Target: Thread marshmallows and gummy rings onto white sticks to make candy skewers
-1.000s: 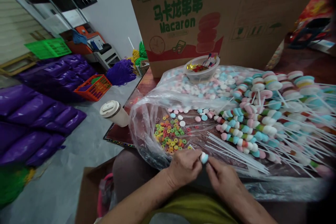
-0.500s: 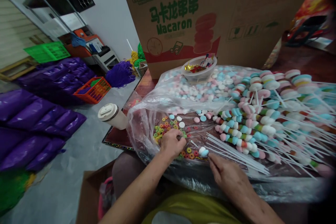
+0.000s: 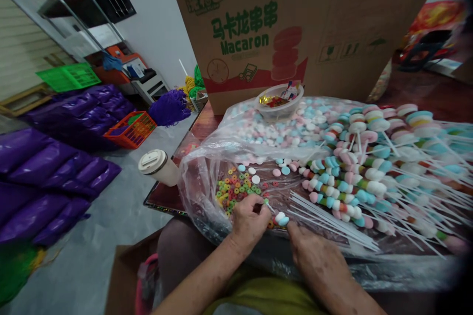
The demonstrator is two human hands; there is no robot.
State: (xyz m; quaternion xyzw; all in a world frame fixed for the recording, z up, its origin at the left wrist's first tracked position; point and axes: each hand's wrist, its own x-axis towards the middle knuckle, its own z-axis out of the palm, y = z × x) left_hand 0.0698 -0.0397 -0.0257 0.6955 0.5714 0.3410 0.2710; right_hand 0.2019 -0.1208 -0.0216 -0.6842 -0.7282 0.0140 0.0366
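My right hand (image 3: 314,251) is closed on a thin white stick, mostly hidden under the fingers. White and blue candies (image 3: 281,219) are threaded on it, and its bare tip (image 3: 271,207) points up and left. At that tip my left hand (image 3: 250,217) pinches a small green ring (image 3: 266,201), like a cereal loop. Whether the ring sits around the tip or just against it, I cannot tell. Beyond my left hand lies a pile of coloured rings (image 3: 236,184). Loose white sticks (image 3: 328,221) lie to the right of my hands.
Finished candy skewers (image 3: 354,182) are heaped at the right. A clear plastic sheet (image 3: 199,172) lies over the table, with loose pastel candies (image 3: 258,128) behind. A plastic bowl (image 3: 279,110), a cardboard box (image 3: 295,24) and a lidded cup (image 3: 158,166) stand around.
My left hand has moved right from the ring pile to the stick's tip, bringing a green ring. My right hand has shifted slightly left and down with the stick.
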